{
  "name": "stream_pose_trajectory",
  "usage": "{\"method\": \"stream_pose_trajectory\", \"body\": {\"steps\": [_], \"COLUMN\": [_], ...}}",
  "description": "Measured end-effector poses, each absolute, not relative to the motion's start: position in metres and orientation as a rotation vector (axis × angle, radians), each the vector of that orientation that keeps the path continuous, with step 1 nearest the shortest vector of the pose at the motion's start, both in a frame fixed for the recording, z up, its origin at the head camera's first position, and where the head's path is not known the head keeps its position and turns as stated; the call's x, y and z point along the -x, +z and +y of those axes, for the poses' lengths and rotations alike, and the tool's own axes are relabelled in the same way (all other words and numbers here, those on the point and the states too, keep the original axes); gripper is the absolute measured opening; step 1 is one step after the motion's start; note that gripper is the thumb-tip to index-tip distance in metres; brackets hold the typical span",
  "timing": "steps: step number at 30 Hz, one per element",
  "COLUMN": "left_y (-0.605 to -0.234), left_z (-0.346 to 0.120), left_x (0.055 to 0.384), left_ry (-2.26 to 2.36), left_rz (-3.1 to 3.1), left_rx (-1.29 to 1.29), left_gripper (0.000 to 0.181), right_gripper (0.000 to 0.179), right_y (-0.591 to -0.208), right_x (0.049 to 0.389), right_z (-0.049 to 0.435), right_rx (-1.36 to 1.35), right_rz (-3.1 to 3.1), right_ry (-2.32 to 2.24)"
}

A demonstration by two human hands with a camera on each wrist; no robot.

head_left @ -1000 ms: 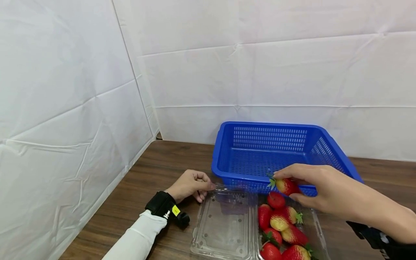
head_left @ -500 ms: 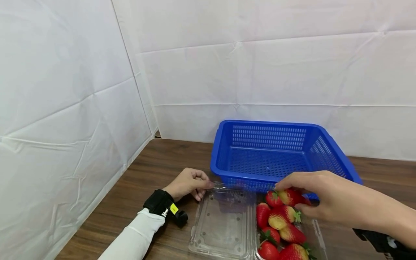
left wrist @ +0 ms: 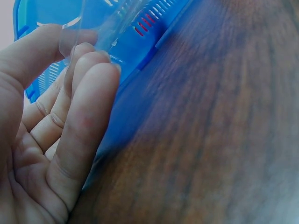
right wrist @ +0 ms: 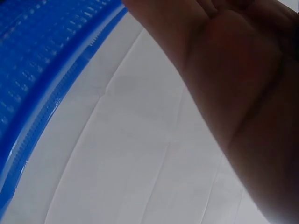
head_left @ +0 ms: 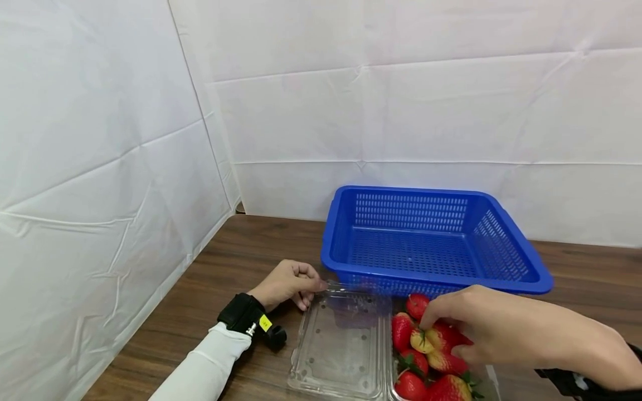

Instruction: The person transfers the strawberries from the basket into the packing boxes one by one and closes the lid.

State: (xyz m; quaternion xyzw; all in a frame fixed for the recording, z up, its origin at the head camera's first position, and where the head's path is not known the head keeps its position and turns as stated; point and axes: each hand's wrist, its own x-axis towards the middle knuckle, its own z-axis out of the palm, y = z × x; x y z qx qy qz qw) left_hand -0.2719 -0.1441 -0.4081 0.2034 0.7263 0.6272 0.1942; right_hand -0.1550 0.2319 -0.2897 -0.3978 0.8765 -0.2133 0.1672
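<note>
My left hand (head_left: 288, 284) pinches the far left corner of a clear plastic clamshell lid (head_left: 341, 351), which lies folded out on the table. Thumb and fingertips meet at the thin clear plastic (left wrist: 70, 39) in the left wrist view. The clamshell's other half, at right, holds several red and yellow strawberries with green leaves. Over this half my right hand (head_left: 496, 328) holds a strawberry (head_left: 446, 336) between thumb and fingers, low among the others. Part of that strawberry is hidden by the hand. The right wrist view shows the palm (right wrist: 238, 60), not the fruit.
A blue perforated basket (head_left: 328, 245) stands right behind the clamshell, close to its far edge. White sheeting (head_left: 301, 122) rises behind and at the left. The table (head_left: 271, 239) is dark wood.
My right hand has lowered the strawberry from above the far end of the clamshell and brought it nearer, down among the other strawberries. The left hand stays at the lid corner.
</note>
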Motion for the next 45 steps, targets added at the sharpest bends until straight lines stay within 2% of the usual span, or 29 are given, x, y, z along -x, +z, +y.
{"method": "stream_pose_trajectory", "body": {"steps": [6,13,20,28,45], "left_y": [-0.408,-0.41,-0.409,-0.41,-0.409], "left_z": [-0.145,-0.145,-0.145,-0.144,-0.144], "left_x": [0.272,0.271,0.272,0.272,0.271], "left_ry": [1.755,1.745,1.752,1.756,1.768], "left_rz": [2.037,2.04,2.05,2.039,2.033], "left_rx": [-0.589,-0.58,-0.574,-0.582,-0.564], "left_gripper": [0.01,0.011,0.011,0.01,0.01], "right_gripper": [0.044,0.043,0.042,0.05,0.049], "right_y": [-0.291,-0.297,-0.296,-0.295,-0.303], "right_x": [0.15,0.146,0.145,0.141,0.146], "right_z": [0.223,0.217,0.216,0.215,0.214], "right_rx": [1.072,1.182,1.163,1.137,1.104], "right_rz": [2.439,2.442,2.427,2.409,2.376], "right_ry": [-0.61,-0.59,-0.581,-0.596,-0.596]}}
